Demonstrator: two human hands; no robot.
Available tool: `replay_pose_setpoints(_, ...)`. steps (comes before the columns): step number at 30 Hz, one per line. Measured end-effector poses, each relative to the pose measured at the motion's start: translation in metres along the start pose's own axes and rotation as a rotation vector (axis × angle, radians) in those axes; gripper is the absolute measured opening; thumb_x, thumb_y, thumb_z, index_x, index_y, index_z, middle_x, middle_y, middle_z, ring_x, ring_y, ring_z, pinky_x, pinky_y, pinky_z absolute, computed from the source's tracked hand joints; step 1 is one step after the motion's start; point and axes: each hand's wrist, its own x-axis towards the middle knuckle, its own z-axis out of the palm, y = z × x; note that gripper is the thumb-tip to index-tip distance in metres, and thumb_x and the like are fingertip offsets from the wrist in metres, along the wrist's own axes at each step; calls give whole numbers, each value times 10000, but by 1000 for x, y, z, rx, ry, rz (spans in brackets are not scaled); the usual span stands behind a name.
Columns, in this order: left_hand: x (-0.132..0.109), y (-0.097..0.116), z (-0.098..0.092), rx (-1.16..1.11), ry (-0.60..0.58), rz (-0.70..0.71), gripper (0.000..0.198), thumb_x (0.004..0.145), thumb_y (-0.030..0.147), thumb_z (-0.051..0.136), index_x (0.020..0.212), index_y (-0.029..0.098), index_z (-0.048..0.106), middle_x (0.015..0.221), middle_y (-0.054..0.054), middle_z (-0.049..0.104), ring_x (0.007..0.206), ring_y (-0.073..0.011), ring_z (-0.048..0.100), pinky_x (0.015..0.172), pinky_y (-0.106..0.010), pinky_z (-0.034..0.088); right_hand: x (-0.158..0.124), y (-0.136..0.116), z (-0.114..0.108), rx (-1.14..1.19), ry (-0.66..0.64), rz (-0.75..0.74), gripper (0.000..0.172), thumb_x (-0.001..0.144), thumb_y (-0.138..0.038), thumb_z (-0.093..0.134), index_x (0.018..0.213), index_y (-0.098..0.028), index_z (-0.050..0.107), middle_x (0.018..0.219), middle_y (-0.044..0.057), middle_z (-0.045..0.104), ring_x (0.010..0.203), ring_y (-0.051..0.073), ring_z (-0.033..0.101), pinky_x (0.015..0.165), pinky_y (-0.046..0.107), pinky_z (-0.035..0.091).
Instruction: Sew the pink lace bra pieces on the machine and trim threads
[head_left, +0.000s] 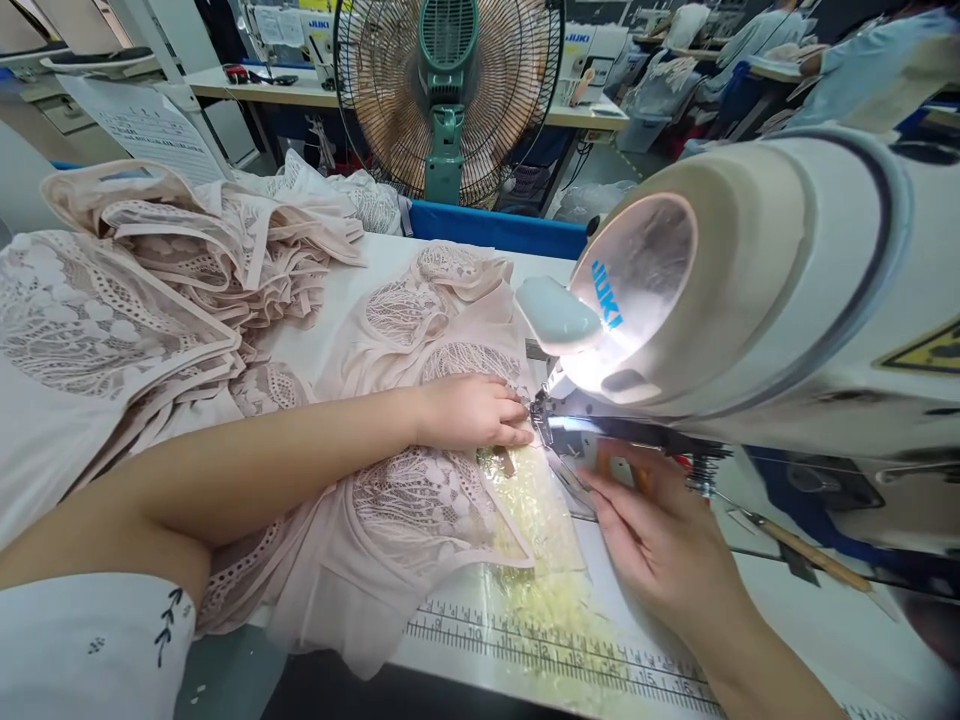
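Note:
My left hand (pixel 472 410) lies flat on a pale pink lace garment (pixel 420 500), fingers stretched toward the presser foot (pixel 544 425) of a white JUKI sewing machine (pixel 750 290). My right hand (pixel 660 540) rests on the table just right of the needle, fingers extended and pressing the fabric edge near the foot. The machine's lamp lights the needle area. The needle itself is hidden behind the machine head.
A heap of the same pink lace pieces (pixel 150 290) lies at the left. A printed ruler strip (pixel 562 650) runs along the table's front edge. A standing fan (pixel 448 100) is behind the table, with other sewing stations and people beyond.

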Motion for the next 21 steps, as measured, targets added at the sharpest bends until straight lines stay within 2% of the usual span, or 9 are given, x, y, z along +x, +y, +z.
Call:
replay_pose_setpoints(3,2,0,-2,21,-53,-29,354,938,182,490,1221,349,619,1309,2,607,1214,-196,545,1062,-347,363,1,2,0,-37,12,-12,211,887,-148,494,1001,-183,668,1058,160,618,877,268,632,657,375,489)
replay_pose_setpoints(6,4,-1,-3,43,-77,-23,330,942,201,494,1218,325,626,1300,-25,613,1197,-209,555,1048,-355,373,2,3,1,-67,20,-45,200,892,-134,488,1007,-180,645,1020,157,621,801,241,631,645,369,480)
replay_pose_setpoints(10,4,-2,-2,47,-53,-16,333,932,187,508,1218,311,626,1294,-36,617,1183,-208,563,1034,-356,383,2,4,1,-91,14,-75,185,891,-117,494,1027,-169,608,937,151,633,809,258,631,692,417,487)
replay_pose_setpoints(15,3,-2,0,42,-56,-24,300,936,207,506,1188,294,645,1308,-35,608,1197,-210,552,1047,-364,374,-2,7,1,-109,-3,-56,195,895,-137,499,1044,-215,596,778,84,639,777,251,641,713,425,493)
replay_pose_setpoints(21,3,-5,1,28,-31,-17,313,936,229,529,1222,295,635,1326,-43,595,1188,-218,557,1044,-371,377,-4,8,1,-124,-18,-4,187,911,-190,481,1033,-248,611,735,55,662,739,236,656,716,399,489)
